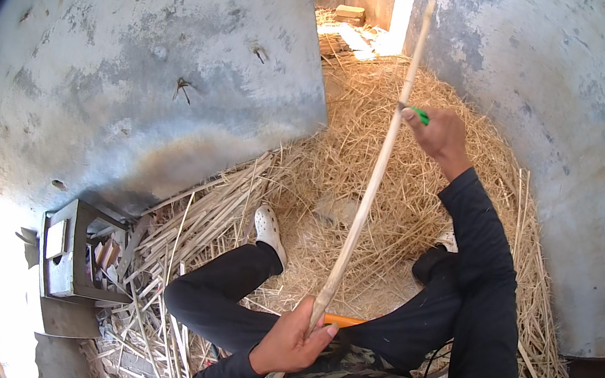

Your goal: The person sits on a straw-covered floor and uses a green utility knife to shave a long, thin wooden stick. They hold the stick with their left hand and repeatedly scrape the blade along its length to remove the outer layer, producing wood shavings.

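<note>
A long pale wooden pole (365, 202), perhaps bamboo, runs slantwise from my lap up toward the bright gap at the far wall. Near its lower end, my left hand (293, 339) is wrapped round it. My right hand (438, 135), with the arm stretched far forward, grips a small tool with a green handle (423, 117). The tool's dark tip meets the pole's right side; its kind is too small to tell, though it looks like a knife. Below the pole's near part, an orange bar (343, 321) shows partly at my lap.
Straw-like shavings (495, 159) cover the floor ahead and to the right. Split strips (182, 237) lie heaped at the left, beside a small wooden cabinet (73, 256). Grey walls (155, 73) stand on both sides. A brick (350, 12) lies by the far gap.
</note>
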The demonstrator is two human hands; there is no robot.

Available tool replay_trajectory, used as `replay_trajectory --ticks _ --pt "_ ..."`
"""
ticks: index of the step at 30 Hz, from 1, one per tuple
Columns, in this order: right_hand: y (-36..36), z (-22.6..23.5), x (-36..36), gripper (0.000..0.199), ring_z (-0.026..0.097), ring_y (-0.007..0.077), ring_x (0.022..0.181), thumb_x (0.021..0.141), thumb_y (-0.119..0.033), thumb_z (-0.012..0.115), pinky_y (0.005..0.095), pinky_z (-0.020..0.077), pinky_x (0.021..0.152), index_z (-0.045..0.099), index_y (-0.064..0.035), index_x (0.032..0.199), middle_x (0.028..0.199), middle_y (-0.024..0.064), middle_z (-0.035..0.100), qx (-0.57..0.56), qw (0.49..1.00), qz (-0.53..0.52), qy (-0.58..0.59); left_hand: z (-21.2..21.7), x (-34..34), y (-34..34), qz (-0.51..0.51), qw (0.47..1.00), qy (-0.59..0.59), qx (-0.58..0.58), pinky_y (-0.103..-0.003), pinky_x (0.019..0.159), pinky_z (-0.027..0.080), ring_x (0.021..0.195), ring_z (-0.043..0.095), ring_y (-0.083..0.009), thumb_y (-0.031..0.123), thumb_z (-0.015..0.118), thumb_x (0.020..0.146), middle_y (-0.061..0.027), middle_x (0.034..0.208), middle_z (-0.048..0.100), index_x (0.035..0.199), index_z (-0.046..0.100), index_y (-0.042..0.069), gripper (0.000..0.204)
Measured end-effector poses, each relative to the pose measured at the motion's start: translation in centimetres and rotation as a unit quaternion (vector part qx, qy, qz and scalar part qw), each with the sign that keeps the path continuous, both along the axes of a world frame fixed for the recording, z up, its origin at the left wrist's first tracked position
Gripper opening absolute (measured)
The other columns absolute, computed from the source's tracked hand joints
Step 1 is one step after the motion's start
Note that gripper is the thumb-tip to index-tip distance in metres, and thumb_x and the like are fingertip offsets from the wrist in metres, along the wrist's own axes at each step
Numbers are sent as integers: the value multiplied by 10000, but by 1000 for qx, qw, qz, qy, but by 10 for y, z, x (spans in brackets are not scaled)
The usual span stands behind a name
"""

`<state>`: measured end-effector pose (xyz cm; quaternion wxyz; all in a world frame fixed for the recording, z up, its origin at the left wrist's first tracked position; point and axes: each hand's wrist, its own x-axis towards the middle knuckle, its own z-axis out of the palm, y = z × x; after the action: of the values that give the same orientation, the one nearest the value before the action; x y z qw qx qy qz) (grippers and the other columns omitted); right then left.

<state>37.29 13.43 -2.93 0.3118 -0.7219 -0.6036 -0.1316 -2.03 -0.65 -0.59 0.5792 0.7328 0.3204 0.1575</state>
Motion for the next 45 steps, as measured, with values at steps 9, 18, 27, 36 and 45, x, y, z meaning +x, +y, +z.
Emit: replay_trajectory --ticks 9,18,27,36,45 --pt "-21 -2 164 755 348 156 435 871 -767 371 347 267 447 489 -116 508 471 -35 335 2 965 -242 99 5 -36 -18 -115 985 93 -86 -296 510 386 539 458 -99 238 627 923 -29 603 462 869 472 51 248" --pt "-60 -24 27 759 301 123 388 860 -791 349 311 270 373 651 -134 630 441 -53 326 -88 994 -24 65 -23 -16 3 13 998 53 10 -337 530 377 548 451 -149 269 458 1017 -72 615 460 908 468 21 272" --pt "-96 -35 -109 701 488 200 359 780 -765 540 337 354 370 581 -119 511 406 29 457 -79 972 223 7 -31 35 33 90 996 -25 -2 -320 544 362 579 402 -135 248 470 1012 -56 640 428 900 459 19 255" --pt "-85 -39 -119 663 527 252 394 700 -746 634 368 381 384 566 -115 506 444 65 488 -73 974 213 38 -22 29 18 98 993 -16 62 -346 498 364 511 459 -185 235 523 985 -90 591 451 918 454 15 241" --pt "-53 -44 -85 722 445 166 352 771 -789 519 336 327 361 564 -120 504 401 5 435 -119 988 88 53 -12 29 12 88 981 79 152 -349 443 392 441 501 -222 262 694 862 -89 533 454 887 449 -6 364"
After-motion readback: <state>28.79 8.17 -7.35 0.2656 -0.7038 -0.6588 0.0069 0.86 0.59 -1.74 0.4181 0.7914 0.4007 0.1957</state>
